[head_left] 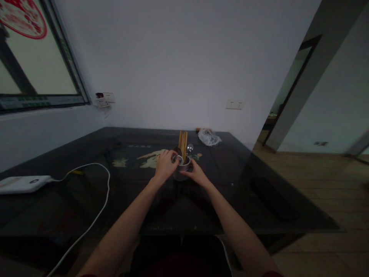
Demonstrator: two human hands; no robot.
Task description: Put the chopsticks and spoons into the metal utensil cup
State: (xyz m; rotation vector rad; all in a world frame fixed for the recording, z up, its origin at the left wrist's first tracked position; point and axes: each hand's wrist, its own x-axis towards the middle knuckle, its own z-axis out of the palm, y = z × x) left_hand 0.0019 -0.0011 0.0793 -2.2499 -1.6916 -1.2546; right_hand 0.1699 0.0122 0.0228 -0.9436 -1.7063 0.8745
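Observation:
A metal utensil cup stands at the middle of the dark table, with several wooden chopsticks upright in it. A shiny metal spoon leans out at its right, and a dark rounded utensil shows behind my left fingers. My right hand grips the cup's right side, thumb in front. At the cup's left rim, my left hand is closed with its fingertips on a small pale, shiny round piece. Its kind is unclear, since the fingers partly cover it.
A crumpled clear plastic bag lies near the wall. At left is a white device with a white cable running off the front edge. A dark flat object lies at right. Wall sockets are behind the table.

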